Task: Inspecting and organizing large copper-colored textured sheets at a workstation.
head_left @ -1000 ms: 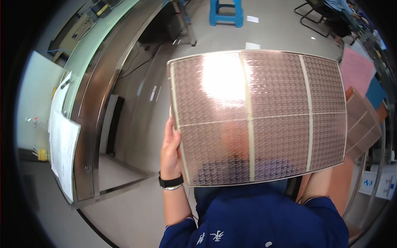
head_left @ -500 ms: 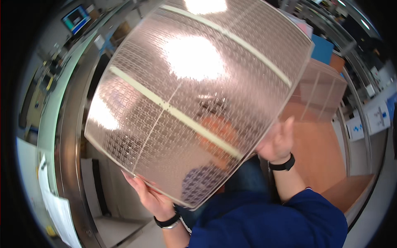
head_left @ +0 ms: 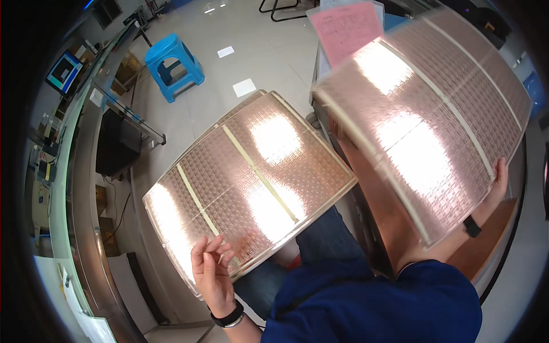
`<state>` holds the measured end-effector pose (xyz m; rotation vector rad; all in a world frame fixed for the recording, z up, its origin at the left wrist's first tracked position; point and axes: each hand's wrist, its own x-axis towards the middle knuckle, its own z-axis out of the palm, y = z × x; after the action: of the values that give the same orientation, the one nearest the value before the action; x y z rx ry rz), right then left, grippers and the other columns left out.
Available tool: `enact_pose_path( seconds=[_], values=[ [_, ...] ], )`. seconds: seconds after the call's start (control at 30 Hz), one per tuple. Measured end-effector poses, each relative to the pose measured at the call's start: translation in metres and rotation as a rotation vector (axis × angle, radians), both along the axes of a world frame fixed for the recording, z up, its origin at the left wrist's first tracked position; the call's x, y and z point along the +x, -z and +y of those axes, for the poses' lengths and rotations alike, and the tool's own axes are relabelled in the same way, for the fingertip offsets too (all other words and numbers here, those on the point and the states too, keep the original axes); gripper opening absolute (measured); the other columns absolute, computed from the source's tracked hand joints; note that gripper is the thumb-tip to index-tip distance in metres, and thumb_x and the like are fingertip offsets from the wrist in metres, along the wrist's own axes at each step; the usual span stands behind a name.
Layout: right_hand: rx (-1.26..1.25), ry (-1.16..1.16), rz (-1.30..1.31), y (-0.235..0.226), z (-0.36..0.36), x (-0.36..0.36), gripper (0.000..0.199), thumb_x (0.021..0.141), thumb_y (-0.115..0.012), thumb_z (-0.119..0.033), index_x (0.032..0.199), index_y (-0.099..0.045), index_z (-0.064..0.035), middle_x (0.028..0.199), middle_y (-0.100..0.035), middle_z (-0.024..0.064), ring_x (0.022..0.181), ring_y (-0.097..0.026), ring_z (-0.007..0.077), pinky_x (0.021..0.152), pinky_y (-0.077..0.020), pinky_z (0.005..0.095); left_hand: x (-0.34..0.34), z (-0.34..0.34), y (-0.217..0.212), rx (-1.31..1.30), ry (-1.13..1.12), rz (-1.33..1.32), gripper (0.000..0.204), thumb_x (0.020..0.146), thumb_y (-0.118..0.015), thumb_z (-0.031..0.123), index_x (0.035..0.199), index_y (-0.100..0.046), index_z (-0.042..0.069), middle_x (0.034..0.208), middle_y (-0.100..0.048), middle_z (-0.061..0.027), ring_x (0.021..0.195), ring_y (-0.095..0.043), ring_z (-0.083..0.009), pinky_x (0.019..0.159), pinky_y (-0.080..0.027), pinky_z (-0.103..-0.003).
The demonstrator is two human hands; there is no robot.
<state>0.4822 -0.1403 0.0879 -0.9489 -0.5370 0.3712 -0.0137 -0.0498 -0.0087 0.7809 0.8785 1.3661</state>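
Observation:
A shiny copper-coloured patterned panel [head_left: 463, 137] with pale strips across it is raised at the right, slightly blurred. My right hand [head_left: 501, 182] grips its lower right edge, fingertips showing at the rim and the rest partly behind the sheet. A second panel [head_left: 229, 197] of the same kind lies over my lap, tilted; a doubled far edge suggests at least one more beneath it. Above that panel's near left corner, my left hand [head_left: 213, 271] is raised with loosely bent fingers apart and nothing held.
Pink paper [head_left: 346, 30] lies behind the raised panel. A brown surface [head_left: 372, 186] runs beneath that panel. A blue stool [head_left: 173, 66] stands on the floor ahead. A long metal-edged bench [head_left: 94, 211] bounds the left, with a monitor [head_left: 64, 71] at its far end.
One panel has moved right in my right hand, exposing the similar panel over my lap. My left hand has let go of the panel edge and risen slightly. The view has shifted, bringing the stool in.

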Motion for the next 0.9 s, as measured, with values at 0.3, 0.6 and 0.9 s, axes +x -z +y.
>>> enact_pose_path(
  seconds=[0.3, 0.6, 0.9],
  values=[
    [-0.445, 0.495, -0.051, 0.086, -0.029, 0.130, 0.024, 0.090, -0.046, -0.011, 0.106, -0.050, 0.0072, 0.100, -0.057, 0.0145, 0.082, -0.058, 0.0246, 0.074, -0.0463, 0.0365, -0.014, 0.010, -0.004, 0.009, -0.065, 0.074, 0.030, 0.093, -0.048, 0.015, 0.119, -0.047, 0.001, 0.106, -0.058, -0.0148, 0.091, -0.060, -0.0216, 0.077, -0.053, -0.029],
    [-0.725, 0.344, 0.158, 0.115, 0.048, 0.106, 0.050, 0.090, -0.046, -0.039, 0.117, -0.046, 0.0029, 0.119, -0.048, 0.0185, 0.101, -0.052, 0.0275, 0.078, -0.0443, 0.0384, -0.020, 0.009, -0.006, -0.005, -0.129, 0.117, 0.028, 0.093, -0.048, 0.014, 0.117, -0.049, 0.001, 0.104, -0.059, -0.0136, 0.090, -0.060, -0.0205, 0.076, -0.053, -0.029],
    [-0.797, -0.278, -0.230, 0.142, 0.172, 0.062, 0.062, 0.092, -0.041, -0.046, 0.138, -0.029, -0.0060, 0.128, -0.046, 0.0188, 0.108, -0.055, 0.0237, 0.080, -0.0496, 0.0320, -0.029, 0.011, 0.001, -0.065, -0.199, 0.056, 0.027, 0.093, -0.045, 0.011, 0.116, -0.048, -0.003, 0.104, -0.058, -0.0168, 0.089, -0.060, -0.0213, 0.078, -0.053, -0.030]
  ],
)
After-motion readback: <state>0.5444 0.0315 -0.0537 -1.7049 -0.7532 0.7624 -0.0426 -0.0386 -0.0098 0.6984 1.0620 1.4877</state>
